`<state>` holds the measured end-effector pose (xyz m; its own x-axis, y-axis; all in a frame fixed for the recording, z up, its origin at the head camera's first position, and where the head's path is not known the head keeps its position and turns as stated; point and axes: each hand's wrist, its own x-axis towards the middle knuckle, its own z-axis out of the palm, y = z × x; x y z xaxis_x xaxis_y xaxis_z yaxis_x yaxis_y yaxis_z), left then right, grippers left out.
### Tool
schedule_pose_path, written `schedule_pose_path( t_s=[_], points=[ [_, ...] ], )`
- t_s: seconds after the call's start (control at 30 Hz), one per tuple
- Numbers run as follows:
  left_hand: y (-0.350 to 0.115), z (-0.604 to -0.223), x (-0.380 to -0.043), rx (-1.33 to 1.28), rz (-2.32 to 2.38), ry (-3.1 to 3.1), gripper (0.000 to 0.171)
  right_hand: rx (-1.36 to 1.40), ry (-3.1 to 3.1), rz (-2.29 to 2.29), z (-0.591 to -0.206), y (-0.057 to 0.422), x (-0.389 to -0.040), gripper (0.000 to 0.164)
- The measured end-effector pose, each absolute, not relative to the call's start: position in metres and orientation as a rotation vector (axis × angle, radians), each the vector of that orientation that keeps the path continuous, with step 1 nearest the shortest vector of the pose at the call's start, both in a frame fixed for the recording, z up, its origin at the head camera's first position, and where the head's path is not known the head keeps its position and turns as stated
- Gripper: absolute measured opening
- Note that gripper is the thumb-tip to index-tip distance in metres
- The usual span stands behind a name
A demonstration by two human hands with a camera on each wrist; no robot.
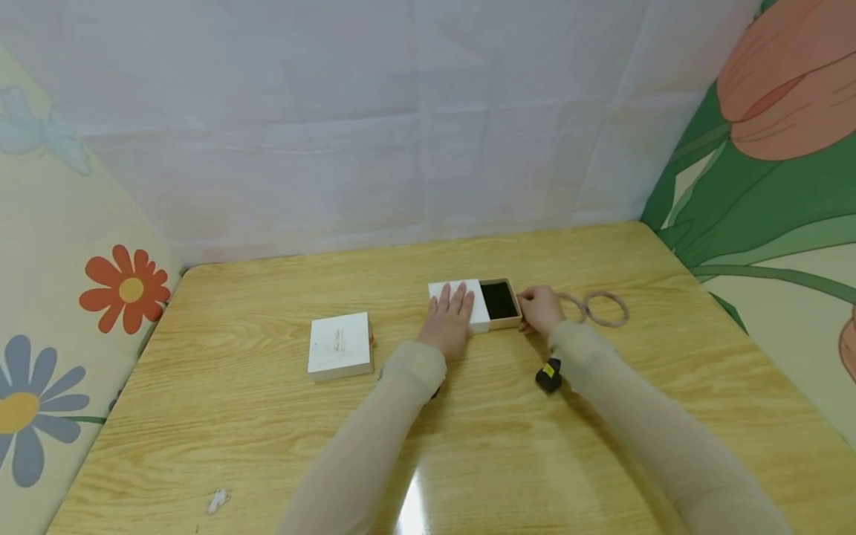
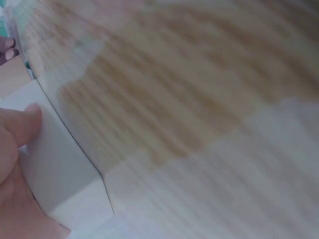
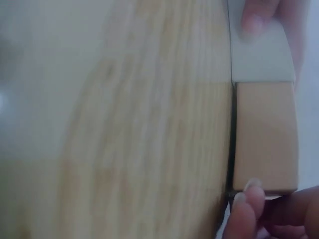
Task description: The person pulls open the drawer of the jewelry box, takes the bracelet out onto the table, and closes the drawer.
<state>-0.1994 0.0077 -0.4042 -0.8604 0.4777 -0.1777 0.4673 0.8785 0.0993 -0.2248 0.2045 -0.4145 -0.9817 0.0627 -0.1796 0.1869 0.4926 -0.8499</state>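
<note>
A white box sleeve [image 1: 475, 297] lies on the wooden table with its tan-sided drawer [image 1: 506, 322] partly out to the right, showing a black interior. My left hand [image 1: 449, 323] rests on top of the sleeve with fingers straight; in the left wrist view its thumb [image 2: 31, 122] lies against the sleeve's side. At the drawer's outer end, my right hand [image 1: 542, 308] has its fingers curled and pinches there. In the right wrist view, fingertips [image 3: 253, 191] sit right at the drawer's end, and what lies between them is hidden.
To the left, a closed white box [image 1: 339, 345] with small gold lettering has a reddish tab on its right side. Two pinkish-brown rings [image 1: 607, 324] lie beyond my right hand. A black device [image 1: 549, 376] hangs at my right wrist. A white mark [image 1: 217, 501] shows near the front.
</note>
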Motion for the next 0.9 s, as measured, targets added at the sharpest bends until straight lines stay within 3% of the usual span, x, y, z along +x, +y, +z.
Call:
schedule_pose_path(
  t_s=[0.9],
  points=[
    [0.008, -0.413, -0.205, 0.740, 0.095, 2.861, 0.065, 0.130, 2.736, -1.147, -0.402, 0.193, -0.225, 0.030]
  ],
)
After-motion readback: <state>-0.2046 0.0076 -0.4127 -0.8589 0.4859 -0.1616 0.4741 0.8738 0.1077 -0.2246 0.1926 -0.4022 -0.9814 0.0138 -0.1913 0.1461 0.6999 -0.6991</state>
